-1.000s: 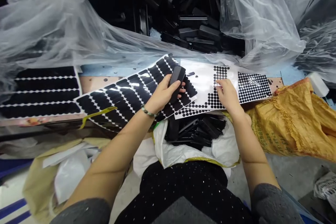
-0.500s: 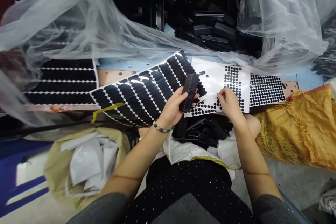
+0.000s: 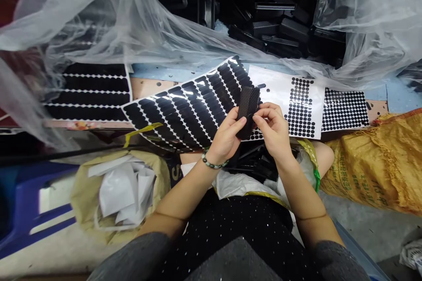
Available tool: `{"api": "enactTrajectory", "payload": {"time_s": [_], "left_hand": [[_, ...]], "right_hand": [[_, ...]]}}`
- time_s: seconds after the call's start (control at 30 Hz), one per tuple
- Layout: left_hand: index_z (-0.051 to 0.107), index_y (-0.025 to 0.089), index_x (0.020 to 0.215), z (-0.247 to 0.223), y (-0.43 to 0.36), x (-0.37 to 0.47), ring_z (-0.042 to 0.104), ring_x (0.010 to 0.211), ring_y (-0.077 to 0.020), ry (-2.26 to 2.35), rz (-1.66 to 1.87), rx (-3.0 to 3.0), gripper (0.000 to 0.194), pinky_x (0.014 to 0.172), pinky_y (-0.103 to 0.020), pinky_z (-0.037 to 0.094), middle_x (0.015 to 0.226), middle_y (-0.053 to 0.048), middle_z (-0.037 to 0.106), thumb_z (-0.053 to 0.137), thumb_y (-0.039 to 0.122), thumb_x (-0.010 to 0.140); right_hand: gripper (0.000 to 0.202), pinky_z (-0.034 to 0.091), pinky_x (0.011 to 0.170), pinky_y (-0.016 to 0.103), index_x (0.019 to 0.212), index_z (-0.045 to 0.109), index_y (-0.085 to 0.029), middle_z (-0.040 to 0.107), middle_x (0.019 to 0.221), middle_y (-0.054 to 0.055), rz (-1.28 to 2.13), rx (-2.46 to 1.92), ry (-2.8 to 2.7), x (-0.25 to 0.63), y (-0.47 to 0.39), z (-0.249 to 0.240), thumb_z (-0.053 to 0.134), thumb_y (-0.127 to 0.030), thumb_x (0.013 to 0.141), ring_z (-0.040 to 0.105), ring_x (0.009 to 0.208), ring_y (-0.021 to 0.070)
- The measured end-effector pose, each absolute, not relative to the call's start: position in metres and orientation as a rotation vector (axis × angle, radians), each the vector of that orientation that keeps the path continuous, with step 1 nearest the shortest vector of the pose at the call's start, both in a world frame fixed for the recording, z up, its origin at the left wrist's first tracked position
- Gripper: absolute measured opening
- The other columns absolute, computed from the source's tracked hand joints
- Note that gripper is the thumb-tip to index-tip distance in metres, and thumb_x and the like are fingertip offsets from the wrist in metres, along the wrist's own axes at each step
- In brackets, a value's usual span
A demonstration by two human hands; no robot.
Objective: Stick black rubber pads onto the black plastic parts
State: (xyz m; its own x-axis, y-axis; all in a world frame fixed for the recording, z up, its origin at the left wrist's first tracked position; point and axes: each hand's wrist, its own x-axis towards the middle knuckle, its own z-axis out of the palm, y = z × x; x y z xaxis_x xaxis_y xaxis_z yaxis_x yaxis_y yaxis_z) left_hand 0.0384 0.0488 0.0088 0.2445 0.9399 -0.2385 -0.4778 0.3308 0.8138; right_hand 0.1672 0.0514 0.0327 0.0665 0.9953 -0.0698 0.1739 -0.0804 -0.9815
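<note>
Now the left hand (image 3: 226, 136) is gripping a black block (image 3: 249, 102), its thumb lying on the near end, and the block is covering part of the strip sheet's (image 3: 184, 112) right end from view. The right hand (image 3: 273, 134) is sitting at the block's right side, thumb and forefinger curling close together (whether they are pinching anything, I cannot tell). Beyond that hand a dot sheet (image 3: 301, 105) is lying flat, and a second dot sheet (image 3: 346, 109) is showing past its right edge. Below the hands, an open white sack (image 3: 237, 184) is holding dark parts (image 3: 252, 160). Leftward, a tan bag (image 3: 81, 197) is holding white scraps (image 3: 121, 189); rightward, a yellow sack (image 3: 379, 162) is lying crumpled.
</note>
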Motion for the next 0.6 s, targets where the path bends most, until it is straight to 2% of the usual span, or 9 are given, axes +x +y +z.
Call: {"api": "enactTrajectory", "payload": {"time_s": [0.13,0.23,0.33,0.43,0.5,0.6], "left_hand": [[0.057,0.024,0.106,0.006,0.048,0.041,0.062,0.115,-0.0199,0.816,1.129,0.676,0.031,0.106,-0.038,0.045,0.11,-0.002,0.069,0.068,0.041,0.082],[0.058,0.024,0.106,0.002,0.048,0.041,0.063,0.112,-0.0196,0.82,1.166,0.724,0.034,0.106,-0.038,0.045,0.108,-0.002,0.07,0.07,0.045,0.082],[0.062,0.024,0.106,0.001,0.047,0.036,0.063,0.112,-0.0207,0.831,1.168,0.807,0.038,0.106,-0.038,0.046,0.108,-0.002,0.07,0.071,0.05,0.08],[0.062,0.024,0.109,0.001,0.051,0.03,0.063,0.114,-0.0218,0.832,1.13,0.821,0.038,0.103,-0.038,0.048,0.113,-0.004,0.069,0.071,0.048,0.081],[0.059,0.026,0.112,-0.002,0.058,0.029,0.064,0.114,-0.0217,0.851,1.118,0.79,0.036,0.1,-0.037,0.051,0.119,-0.004,0.067,0.069,0.045,0.083],[0.052,0.026,0.118,-0.011,0.073,0.034,0.067,0.111,-0.0206,0.907,1.071,0.707,0.037,0.097,-0.036,0.053,0.116,-0.004,0.068,0.065,0.041,0.086]], "right_hand": [[0.007,0.056,0.072,0.031,0.077,0.063,-0.021,0.057,0.102,0.005,1.112,-1.443,-1.264,0.163,0.05,0.033,0.064,-0.026,0.081,0.059,0.09,0.0156],[0.008,0.054,0.073,0.029,0.075,0.061,-0.022,0.056,0.095,0.003,1.076,-1.452,-1.266,0.16,0.049,0.03,0.065,-0.026,0.08,0.058,0.091,0.0154],[0.018,0.052,0.07,0.028,0.077,0.055,-0.023,0.052,0.091,0.0,1.06,-1.487,-1.232,0.166,0.052,0.022,0.071,-0.03,0.076,0.057,0.082,0.0127],[0.033,0.051,0.063,0.027,0.091,0.053,-0.024,0.05,0.098,-0.001,0.989,-1.614,-1.2,0.18,0.059,0.011,0.077,-0.033,0.071,0.053,0.07,0.0097],[0.03,0.053,0.067,0.03,0.094,0.055,-0.024,0.051,0.107,0.003,0.832,-1.71,-1.279,0.191,0.065,0.004,0.076,-0.032,0.073,0.054,0.074,0.0114],[0.012,0.053,0.084,0.039,0.079,0.058,-0.021,0.053,0.111,0.007,0.634,-1.728,-1.555,0.198,0.068,-0.002,0.069,-0.024,0.079,0.057,0.088,0.0176]]}}
